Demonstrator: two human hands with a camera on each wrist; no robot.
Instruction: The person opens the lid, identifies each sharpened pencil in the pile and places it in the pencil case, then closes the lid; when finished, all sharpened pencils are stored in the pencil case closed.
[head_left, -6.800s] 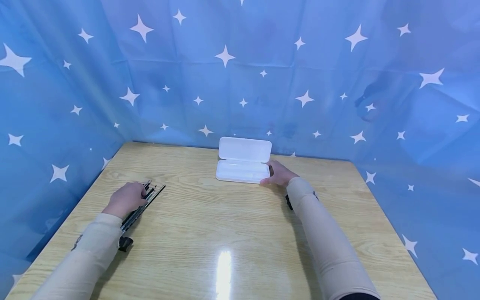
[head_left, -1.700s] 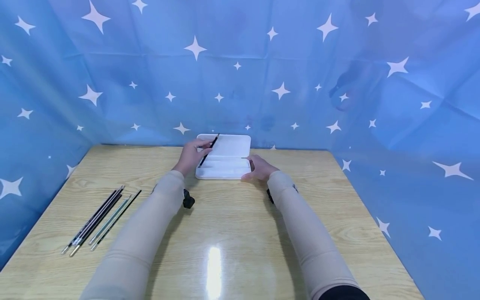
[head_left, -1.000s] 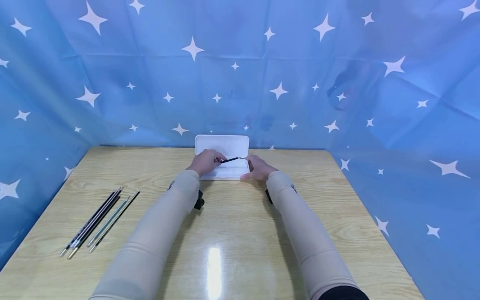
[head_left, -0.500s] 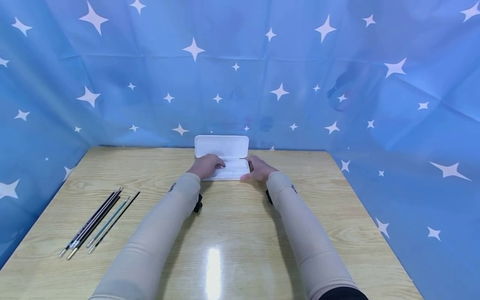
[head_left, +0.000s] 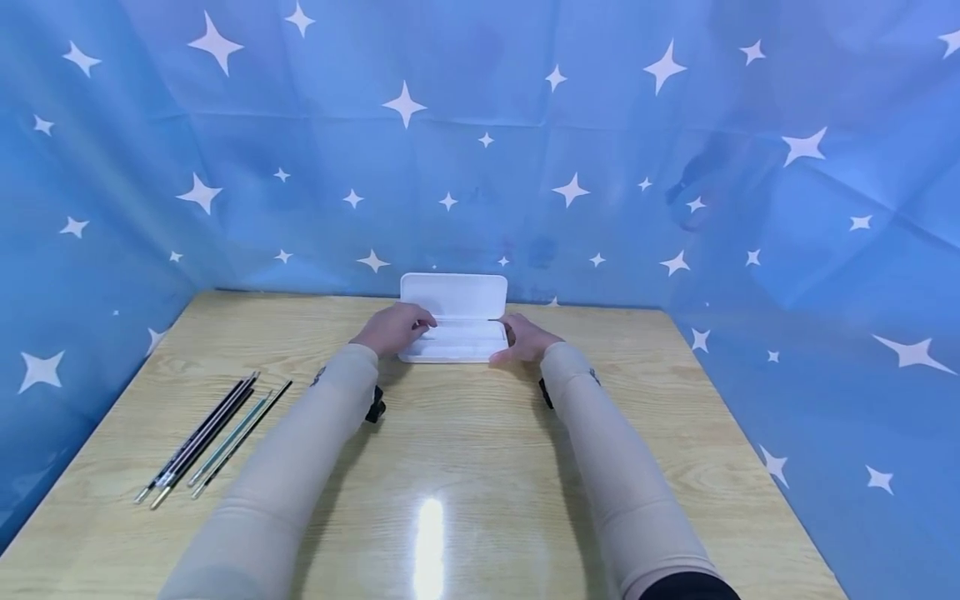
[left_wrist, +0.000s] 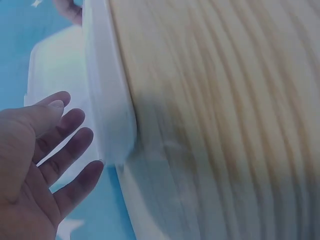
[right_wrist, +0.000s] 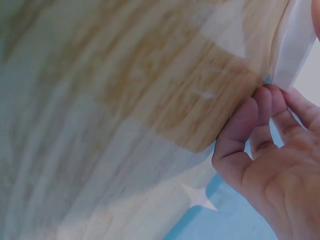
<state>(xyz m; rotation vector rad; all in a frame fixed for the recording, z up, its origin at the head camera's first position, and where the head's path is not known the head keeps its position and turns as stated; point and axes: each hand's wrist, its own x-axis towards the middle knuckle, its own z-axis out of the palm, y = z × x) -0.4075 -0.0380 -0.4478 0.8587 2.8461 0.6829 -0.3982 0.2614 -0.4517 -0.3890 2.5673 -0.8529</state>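
An open white pencil case stands at the back of the table, its lid raised against the curtain. My left hand hovers by the left end of the case. In the left wrist view its fingers are spread and loosely bent, with nothing between them. My right hand grips the right end of the case, thumb at the front and fingers behind. Part of the white case wall shows beside the fingers in the right wrist view. The left hand hides some of the case's inside; no pencil is visible in it.
Several dark pencils lie in a slanting bundle on the left of the wooden table. A teal pencil and another dark one lie just right of them. Blue star-patterned curtain encloses the back and sides.
My left hand set down the pencils, carried a black one to the case and lowered it inside. It has now let go and drawn back left. The right hand stays on the case.
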